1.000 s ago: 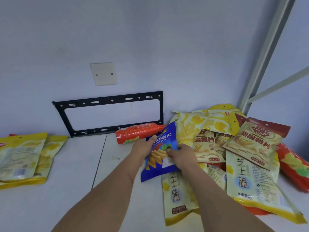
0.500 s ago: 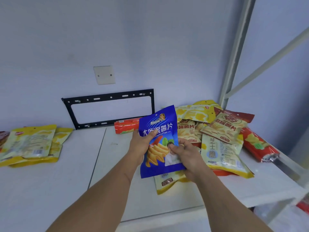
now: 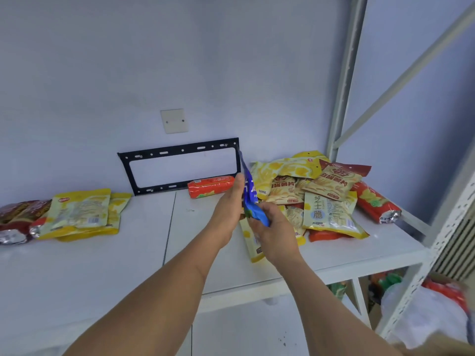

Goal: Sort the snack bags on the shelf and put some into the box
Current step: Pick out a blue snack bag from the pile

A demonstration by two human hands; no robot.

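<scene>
A blue chip bag [image 3: 249, 192] is held upright and edge-on above the white shelf [image 3: 144, 253]. My left hand [image 3: 228, 209] lies along its left side with the fingers nearly straight. My right hand [image 3: 270, 228] grips its lower end. A heap of yellow, cream and red snack bags [image 3: 323, 199] lies on the shelf's right part. A small stack of yellow bags [image 3: 82, 214] lies at the left, with dark red bags [image 3: 18, 217] beside it. An orange-red pack [image 3: 210, 186] lies against the wall. A brown box corner [image 3: 437, 344] shows at the bottom right.
A black metal bracket [image 3: 180, 165] leans on the wall behind the shelf. The shelf's grey upright post [image 3: 344, 80] and diagonal brace stand at the right. Below the shelf's right end lie more bags and a white plastic sack [image 3: 421, 314].
The blue bag came up off the heap and has turned from facing me to edge-on. The view has pulled back and swung right, showing the shelf's front edge and the space below.
</scene>
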